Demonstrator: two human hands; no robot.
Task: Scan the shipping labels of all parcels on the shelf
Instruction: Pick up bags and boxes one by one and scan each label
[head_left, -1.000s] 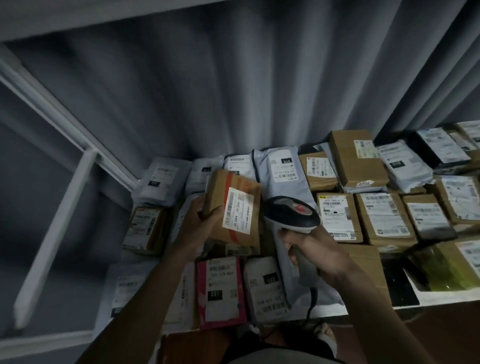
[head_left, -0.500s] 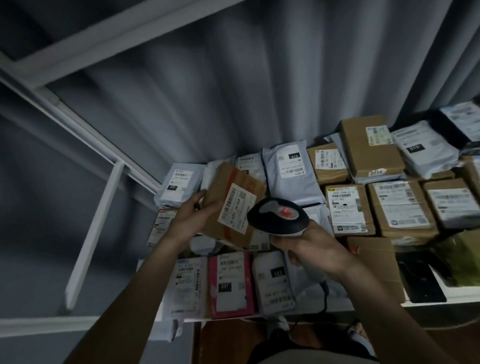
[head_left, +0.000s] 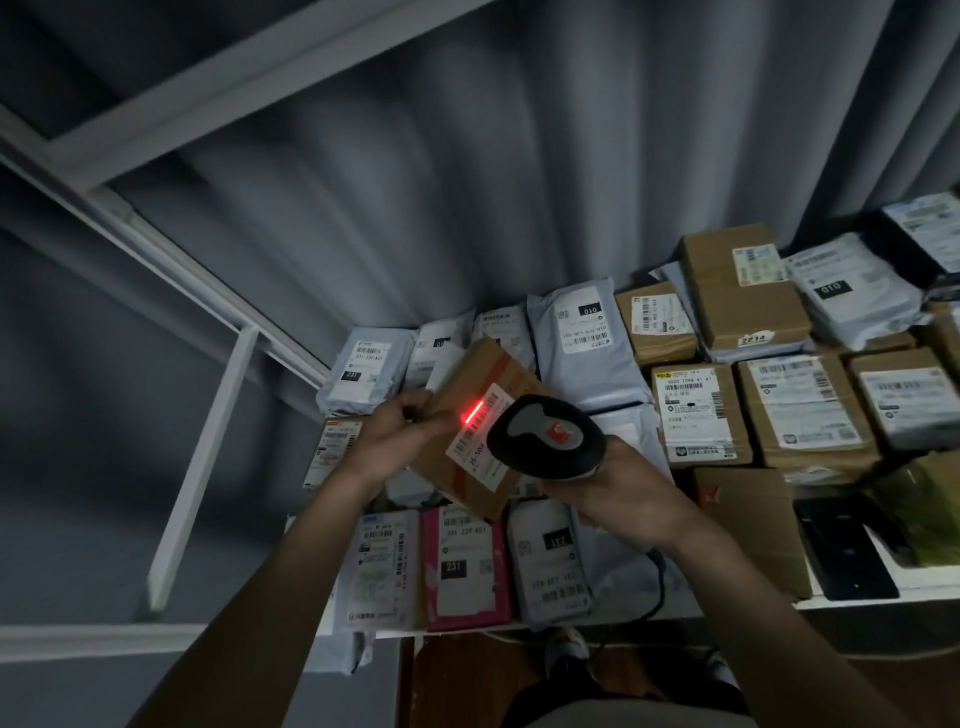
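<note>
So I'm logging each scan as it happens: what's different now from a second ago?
A red scan line now lies across the label of the cardboard box, which has tilted further. The scanner has closed in over it. Unchanged: left hand holds the box, right hand grips the scanner.
</note>
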